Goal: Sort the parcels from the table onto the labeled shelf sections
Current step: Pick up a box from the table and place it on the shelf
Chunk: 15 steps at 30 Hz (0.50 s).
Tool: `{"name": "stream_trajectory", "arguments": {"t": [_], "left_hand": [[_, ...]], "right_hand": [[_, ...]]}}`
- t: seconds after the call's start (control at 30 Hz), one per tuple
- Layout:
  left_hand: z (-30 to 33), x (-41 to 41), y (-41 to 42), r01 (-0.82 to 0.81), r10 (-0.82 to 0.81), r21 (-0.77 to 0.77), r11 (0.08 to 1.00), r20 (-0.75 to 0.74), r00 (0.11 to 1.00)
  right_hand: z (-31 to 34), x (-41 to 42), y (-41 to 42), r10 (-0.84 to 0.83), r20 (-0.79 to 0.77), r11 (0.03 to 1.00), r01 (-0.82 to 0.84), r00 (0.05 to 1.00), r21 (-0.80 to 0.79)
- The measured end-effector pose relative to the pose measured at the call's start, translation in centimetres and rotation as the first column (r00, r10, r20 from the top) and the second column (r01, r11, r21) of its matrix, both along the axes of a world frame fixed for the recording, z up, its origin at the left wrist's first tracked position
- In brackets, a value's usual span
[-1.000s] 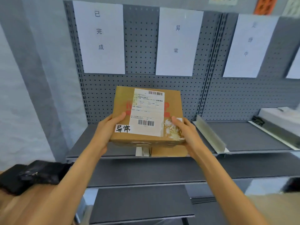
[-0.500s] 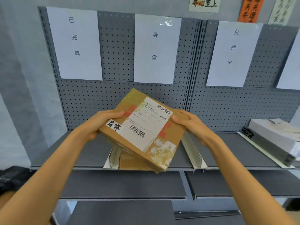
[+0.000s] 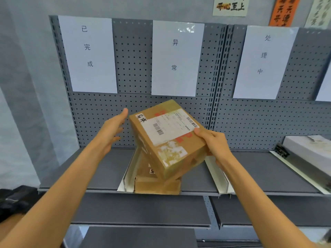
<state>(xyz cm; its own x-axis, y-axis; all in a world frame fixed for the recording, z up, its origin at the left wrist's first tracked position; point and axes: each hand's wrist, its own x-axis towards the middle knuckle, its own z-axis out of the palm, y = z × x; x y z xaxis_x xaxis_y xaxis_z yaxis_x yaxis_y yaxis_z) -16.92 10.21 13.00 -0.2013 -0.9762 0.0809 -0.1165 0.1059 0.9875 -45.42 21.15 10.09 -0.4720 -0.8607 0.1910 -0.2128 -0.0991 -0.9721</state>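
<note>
Tilting over the middle bay, the parcel (image 3: pixel 166 138) is gripped at its right edge by the right hand (image 3: pixel 216 145), presumably since its handwritten tag matches the 异常 sheet (image 3: pixel 177 59) above. The left hand (image 3: pixel 112 130) is kept spread just beside it, touching nothing, and another box (image 3: pixel 157 184) is already sat underneath between the dividers.

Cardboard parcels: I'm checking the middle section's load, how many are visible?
2: a tilted parcel gripped by the right hand, and another parcel beneath it on the shelf. More may be hidden.

Right hand (image 3: pixel 214 144) grips a tilted parcel (image 3: pixel 166 138) over a shelved box (image 3: pixel 157 185); left hand (image 3: pixel 112 129) apart.
</note>
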Motion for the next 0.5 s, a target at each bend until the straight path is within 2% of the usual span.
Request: {"name": "stream_trajectory", "arguments": {"t": [0.1,0.23,0.33,0.5], "left_hand": [[-0.7,-1.6,1.4,0.014,-0.014,-0.001,1.000,0.007,1.000],[-1.9,-4.2,3.2,0.189,-0.190,-0.010,0.982,-0.034,0.981],[-2.7,-4.7,2.5,0.202,-0.204,-0.024,0.979,-0.058,0.977],[-3.3,-3.6,-1.1,0.194,-0.190,0.045,0.980,-0.079,0.979]], "right_hand": [[0.2,0.8,-1.3,-0.176,0.043,0.984,0.175,0.983,0.044],[-0.1,3.3,-3.4,-0.269,0.013,0.959,0.266,0.963,0.098],[-0.4,4.5,-4.4,-0.262,0.005,0.957,0.259,0.965,0.126],[-0.8,5.0,-5.7,-0.146,-0.013,0.966,0.145,0.989,0.213]]}}
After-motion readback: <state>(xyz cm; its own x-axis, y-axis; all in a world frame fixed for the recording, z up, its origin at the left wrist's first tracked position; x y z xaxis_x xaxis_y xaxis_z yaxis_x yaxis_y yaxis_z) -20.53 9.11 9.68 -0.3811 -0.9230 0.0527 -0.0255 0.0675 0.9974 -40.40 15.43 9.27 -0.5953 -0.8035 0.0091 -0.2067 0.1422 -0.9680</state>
